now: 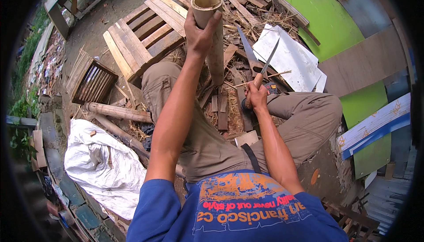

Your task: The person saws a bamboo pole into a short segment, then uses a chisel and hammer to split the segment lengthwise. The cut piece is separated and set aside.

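Note:
My left hand [199,32] is wrapped round the upper part of a thick bamboo tube [215,58], close to its hollow top end. The tube stands nearly upright, with its lower end among the scraps between my legs. In front of my right knee, my right hand [256,96] is closed on the wooden handle of a knife [270,57]. Its narrow blade points up and away to the right, apart from the bamboo. Just beyond the knife lies a saw [247,44] with a wide grey blade; its grip is partly hidden.
A slatted wooden pallet [143,36] and a small slatted bamboo rack [92,79] lie to the left. Bamboo poles [119,111] and a white sack [99,162] are nearer. Scrap wood [247,3], a white sheet [289,58] and green panels [316,16] lie ahead and right.

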The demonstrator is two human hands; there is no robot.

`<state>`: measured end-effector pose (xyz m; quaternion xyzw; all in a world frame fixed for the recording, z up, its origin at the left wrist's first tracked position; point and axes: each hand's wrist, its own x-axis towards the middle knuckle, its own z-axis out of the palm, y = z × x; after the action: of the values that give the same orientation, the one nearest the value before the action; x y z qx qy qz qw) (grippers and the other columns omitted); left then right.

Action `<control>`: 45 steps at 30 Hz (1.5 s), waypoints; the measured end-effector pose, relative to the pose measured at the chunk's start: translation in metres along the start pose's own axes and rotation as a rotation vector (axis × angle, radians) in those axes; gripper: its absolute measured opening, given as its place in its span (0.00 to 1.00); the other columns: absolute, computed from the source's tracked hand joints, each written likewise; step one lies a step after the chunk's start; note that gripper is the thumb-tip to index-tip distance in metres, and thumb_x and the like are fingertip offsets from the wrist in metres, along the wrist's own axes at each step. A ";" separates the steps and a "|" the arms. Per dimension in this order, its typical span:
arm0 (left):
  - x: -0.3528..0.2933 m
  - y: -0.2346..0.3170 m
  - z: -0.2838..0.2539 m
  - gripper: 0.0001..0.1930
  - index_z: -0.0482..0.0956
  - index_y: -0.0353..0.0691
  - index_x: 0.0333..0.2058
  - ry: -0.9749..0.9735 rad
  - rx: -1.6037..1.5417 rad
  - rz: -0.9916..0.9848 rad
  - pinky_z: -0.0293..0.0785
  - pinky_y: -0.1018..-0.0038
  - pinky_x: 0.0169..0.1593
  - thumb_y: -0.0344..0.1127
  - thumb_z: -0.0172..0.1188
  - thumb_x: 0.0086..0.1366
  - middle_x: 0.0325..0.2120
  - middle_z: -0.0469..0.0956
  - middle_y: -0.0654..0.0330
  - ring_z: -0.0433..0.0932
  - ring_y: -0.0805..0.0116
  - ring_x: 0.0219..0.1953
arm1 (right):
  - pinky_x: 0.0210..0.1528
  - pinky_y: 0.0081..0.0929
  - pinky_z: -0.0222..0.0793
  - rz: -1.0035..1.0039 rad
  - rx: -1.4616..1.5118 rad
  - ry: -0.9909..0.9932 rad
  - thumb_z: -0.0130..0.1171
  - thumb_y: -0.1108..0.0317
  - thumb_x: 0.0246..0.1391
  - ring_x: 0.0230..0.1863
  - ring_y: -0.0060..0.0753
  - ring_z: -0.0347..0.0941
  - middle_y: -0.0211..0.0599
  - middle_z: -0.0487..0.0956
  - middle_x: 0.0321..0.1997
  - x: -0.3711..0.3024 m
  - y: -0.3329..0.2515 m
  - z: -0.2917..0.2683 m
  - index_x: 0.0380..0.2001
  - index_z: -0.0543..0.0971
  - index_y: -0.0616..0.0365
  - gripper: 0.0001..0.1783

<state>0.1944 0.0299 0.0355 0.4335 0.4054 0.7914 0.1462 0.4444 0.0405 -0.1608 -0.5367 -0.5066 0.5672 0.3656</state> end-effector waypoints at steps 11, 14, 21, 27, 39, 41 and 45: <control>-0.008 0.010 0.000 0.28 0.74 0.32 0.52 -0.041 0.054 -0.100 0.76 0.69 0.48 0.48 0.69 0.63 0.42 0.81 0.54 0.80 0.66 0.44 | 0.22 0.26 0.65 0.043 -0.089 -0.079 0.59 0.59 0.54 0.19 0.23 0.71 0.32 0.74 0.19 0.018 0.004 -0.021 0.24 0.75 0.62 0.16; -0.010 0.011 0.003 0.29 0.74 0.32 0.52 -0.069 0.104 -0.134 0.76 0.69 0.48 0.48 0.69 0.62 0.42 0.81 0.54 0.80 0.67 0.43 | 0.21 0.25 0.64 0.064 -0.121 -0.084 0.60 0.60 0.55 0.18 0.23 0.71 0.32 0.74 0.19 0.010 -0.016 -0.008 0.23 0.75 0.62 0.16; -0.026 -0.005 0.001 0.30 0.73 0.32 0.53 -0.048 0.181 -0.024 0.75 0.68 0.51 0.48 0.70 0.61 0.44 0.79 0.55 0.78 0.66 0.47 | 0.29 0.34 0.72 0.099 -0.163 -0.077 0.67 0.51 0.48 0.23 0.37 0.79 0.44 0.80 0.21 0.025 0.001 0.003 0.31 0.80 0.67 0.25; -0.026 -0.019 -0.030 0.29 0.71 0.34 0.56 0.084 0.127 -0.109 0.72 0.67 0.55 0.46 0.67 0.64 0.48 0.77 0.56 0.77 0.66 0.49 | 0.48 0.51 0.72 0.043 -0.591 -0.034 0.73 0.50 0.45 0.45 0.64 0.79 0.62 0.82 0.39 0.026 0.102 0.006 0.42 0.78 0.71 0.33; -0.057 0.008 -0.074 0.39 0.69 0.28 0.57 0.065 0.254 -0.180 0.77 0.59 0.54 0.58 0.66 0.62 0.46 0.80 0.44 0.81 0.55 0.49 | 0.57 0.48 0.73 0.253 -0.883 -0.211 0.77 0.57 0.44 0.54 0.63 0.75 0.65 0.77 0.51 0.025 0.182 0.026 0.51 0.72 0.72 0.38; -0.057 0.007 -0.073 0.41 0.69 0.28 0.57 0.060 0.283 -0.183 0.76 0.60 0.54 0.60 0.67 0.60 0.45 0.79 0.45 0.81 0.56 0.48 | 0.56 0.46 0.74 0.294 -0.907 -0.186 0.77 0.58 0.44 0.54 0.62 0.76 0.63 0.77 0.52 0.025 0.176 0.027 0.52 0.71 0.73 0.39; -0.055 0.009 -0.066 0.42 0.69 0.29 0.57 0.042 0.285 -0.180 0.76 0.62 0.53 0.62 0.67 0.59 0.44 0.79 0.47 0.80 0.58 0.47 | 0.54 0.44 0.77 0.317 -0.935 -0.168 0.77 0.59 0.45 0.53 0.59 0.78 0.61 0.77 0.52 0.022 0.154 0.035 0.54 0.70 0.73 0.39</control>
<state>0.1744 -0.0417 -0.0085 0.3952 0.5538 0.7184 0.1452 0.4266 0.0211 -0.3178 -0.6660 -0.6465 0.3693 -0.0467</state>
